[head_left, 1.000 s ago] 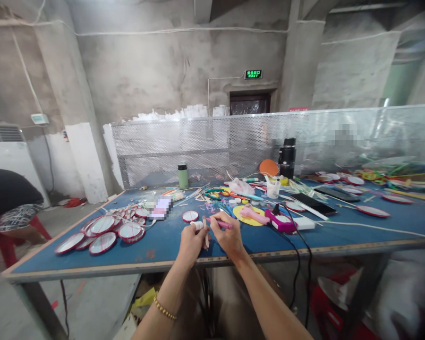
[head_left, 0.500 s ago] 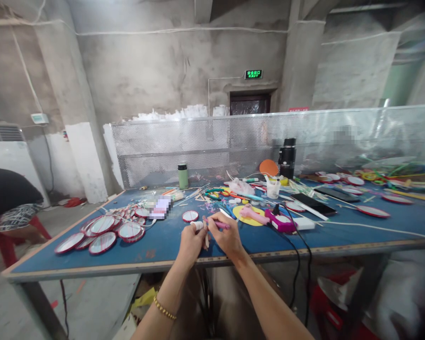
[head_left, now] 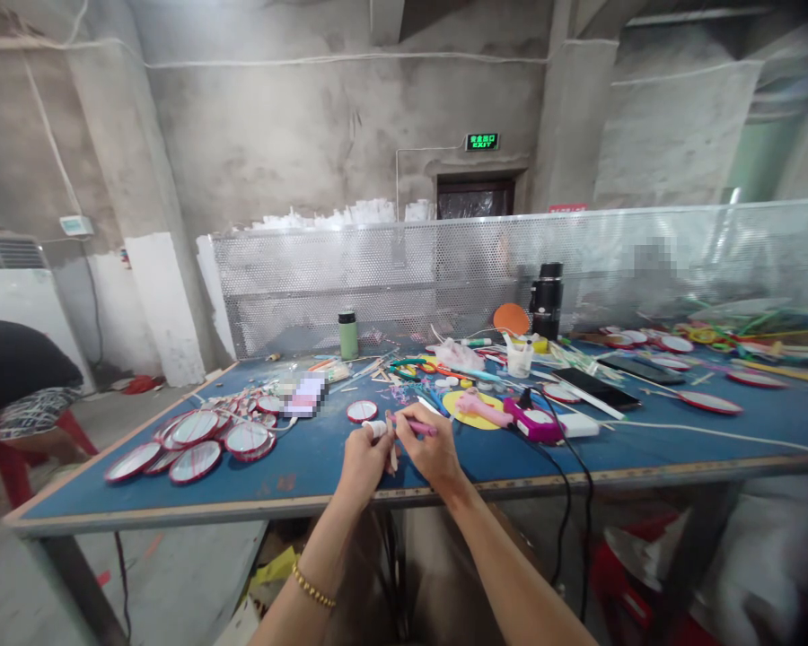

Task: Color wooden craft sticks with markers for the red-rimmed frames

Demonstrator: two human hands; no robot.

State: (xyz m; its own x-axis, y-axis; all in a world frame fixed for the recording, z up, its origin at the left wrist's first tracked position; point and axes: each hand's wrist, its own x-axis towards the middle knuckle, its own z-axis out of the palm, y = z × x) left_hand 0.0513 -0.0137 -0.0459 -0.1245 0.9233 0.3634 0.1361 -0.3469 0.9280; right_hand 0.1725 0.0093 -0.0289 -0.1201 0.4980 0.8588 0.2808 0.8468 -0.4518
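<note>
My left hand (head_left: 364,462) is closed in a pinch over the near part of the table, with a white wrapping (head_left: 377,429) around one finger. From its fingertips a thin pale strip (head_left: 394,462) points down; its material is too small to tell. Right beside it, my right hand (head_left: 436,449) grips a pink pen-like tool (head_left: 423,429), its tip meeting the left fingertips. Just beyond the hands lies a small round red-rimmed disc (head_left: 362,411). A yellow disc (head_left: 475,410) with a pink object (head_left: 486,408) on it sits to the right.
Red-rimmed discs (head_left: 195,462) are piled at left beside a phone (head_left: 305,395). A green bottle (head_left: 348,336) and black flask (head_left: 547,303) stand near the perforated screen (head_left: 323,278). A purple device (head_left: 539,423) trails black cables over the table edge. A person (head_left: 27,377) sits far left.
Hardly anything differs. Both hands keep the same place and hold, fingertips together.
</note>
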